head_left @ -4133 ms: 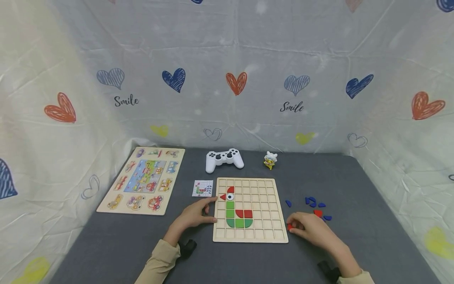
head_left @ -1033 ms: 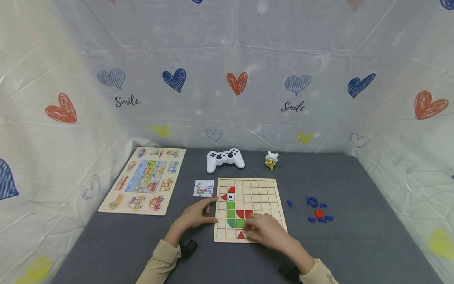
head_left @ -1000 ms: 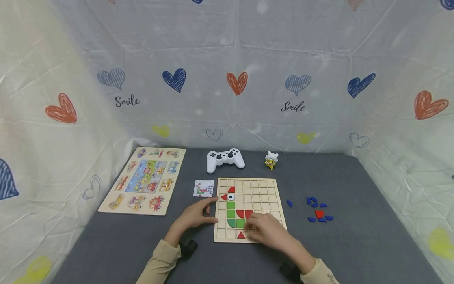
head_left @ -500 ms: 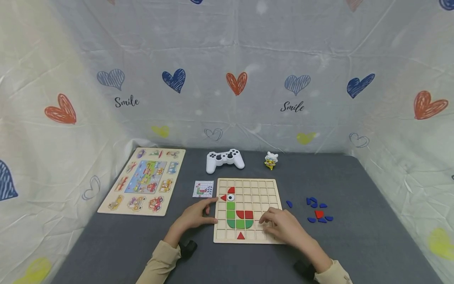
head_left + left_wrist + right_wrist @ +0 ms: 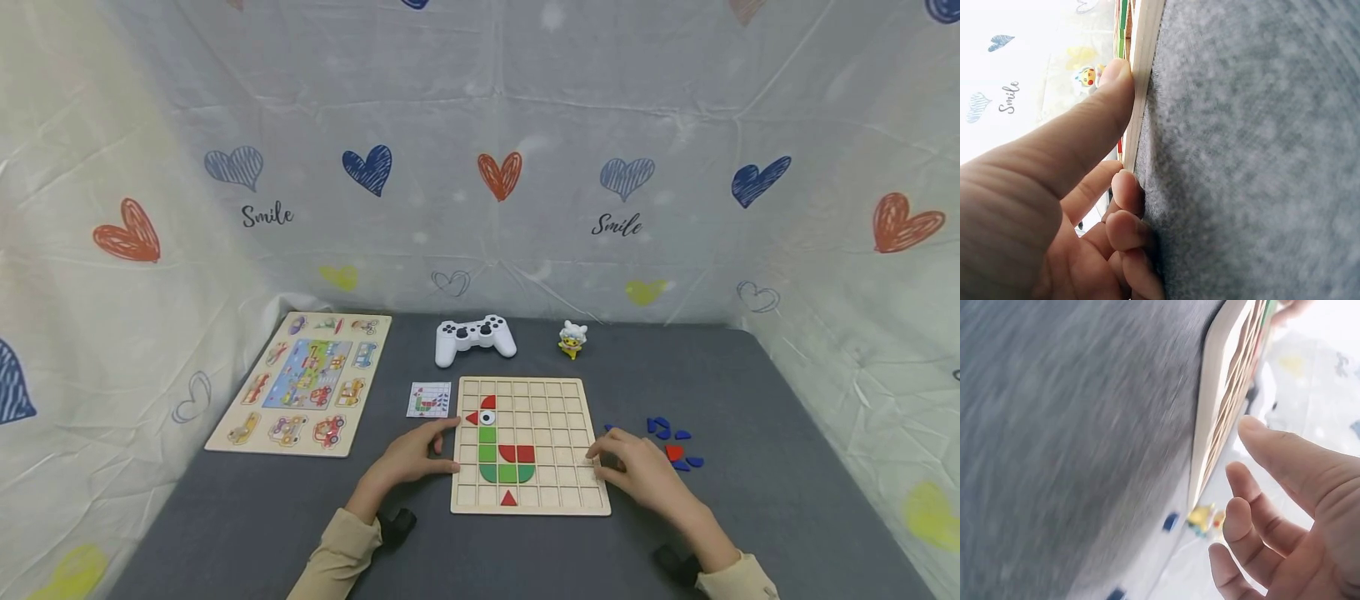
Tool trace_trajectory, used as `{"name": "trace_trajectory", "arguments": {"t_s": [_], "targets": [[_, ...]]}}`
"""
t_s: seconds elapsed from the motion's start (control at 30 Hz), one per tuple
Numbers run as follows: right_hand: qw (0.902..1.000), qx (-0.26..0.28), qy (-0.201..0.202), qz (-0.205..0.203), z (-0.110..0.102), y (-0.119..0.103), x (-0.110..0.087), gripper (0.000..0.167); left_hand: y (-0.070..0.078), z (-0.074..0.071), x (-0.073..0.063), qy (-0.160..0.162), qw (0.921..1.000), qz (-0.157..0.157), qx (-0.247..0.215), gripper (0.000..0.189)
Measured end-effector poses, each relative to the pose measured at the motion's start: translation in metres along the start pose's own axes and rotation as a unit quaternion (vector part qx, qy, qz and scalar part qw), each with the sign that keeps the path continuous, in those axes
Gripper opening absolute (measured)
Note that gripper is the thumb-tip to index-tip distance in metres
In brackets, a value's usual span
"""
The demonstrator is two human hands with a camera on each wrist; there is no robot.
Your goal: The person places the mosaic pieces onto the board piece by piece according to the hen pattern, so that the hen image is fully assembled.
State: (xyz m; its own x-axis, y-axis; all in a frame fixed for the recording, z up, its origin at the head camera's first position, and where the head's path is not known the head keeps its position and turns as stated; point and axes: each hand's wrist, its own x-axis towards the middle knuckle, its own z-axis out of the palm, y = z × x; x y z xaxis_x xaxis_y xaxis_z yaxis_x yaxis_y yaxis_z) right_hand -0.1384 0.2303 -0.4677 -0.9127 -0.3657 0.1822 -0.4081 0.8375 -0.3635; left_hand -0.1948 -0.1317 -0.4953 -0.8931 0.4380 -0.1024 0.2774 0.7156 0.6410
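Note:
A wooden grid board (image 5: 555,500) lies flat, with green, red and eye-marked pieces set in its cells. In its bottom row sits a red triangle (image 5: 509,498). My left hand (image 5: 408,452) rests at the board's left side, thumb and index finger touching the edge; in the left wrist view the thumb (image 5: 1119,84) presses against the board's rim. Over the board's right edge hovers my right hand (image 5: 643,472), fingers loosely bent. Nothing shows between thumb and fingers in the right wrist view. Just beyond that hand lie a red piece (image 5: 674,452) and several blue pieces (image 5: 663,434).
Left of the board is a small pattern card (image 5: 429,400). Farther left lies a vehicle puzzle board (image 5: 360,333). At the back stand a white game controller (image 5: 476,337) and a small figurine (image 5: 572,340) on the dark grey table (image 5: 742,392).
My right hand has put the red triangle, earlier held right of the board, into the bottom row, then moved off to the right edge. My left hand stays put.

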Motion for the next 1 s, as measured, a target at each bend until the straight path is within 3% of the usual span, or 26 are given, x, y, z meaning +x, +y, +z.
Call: {"name": "trace_trajectory", "arguments": {"t_s": [0.27,0.47,1.0], "targets": [[0.9993,-0.008,0.024,0.028,-0.011,0.023,-0.010,0.020,-0.001,0.001,0.001,-0.001,1.0000,-0.003,0.002,0.071],[0.9969,-0.048,0.049,0.039,-0.021,0.040,-0.019,0.023,0.000,0.001,0.001,-0.001,1.0000,-0.005,0.002,0.071],[0.9939,-0.061,0.050,0.077,-0.036,0.072,-0.031,0.021,0.001,0.000,-0.001,-0.001,1.0000,0.001,0.004,0.070]]}}
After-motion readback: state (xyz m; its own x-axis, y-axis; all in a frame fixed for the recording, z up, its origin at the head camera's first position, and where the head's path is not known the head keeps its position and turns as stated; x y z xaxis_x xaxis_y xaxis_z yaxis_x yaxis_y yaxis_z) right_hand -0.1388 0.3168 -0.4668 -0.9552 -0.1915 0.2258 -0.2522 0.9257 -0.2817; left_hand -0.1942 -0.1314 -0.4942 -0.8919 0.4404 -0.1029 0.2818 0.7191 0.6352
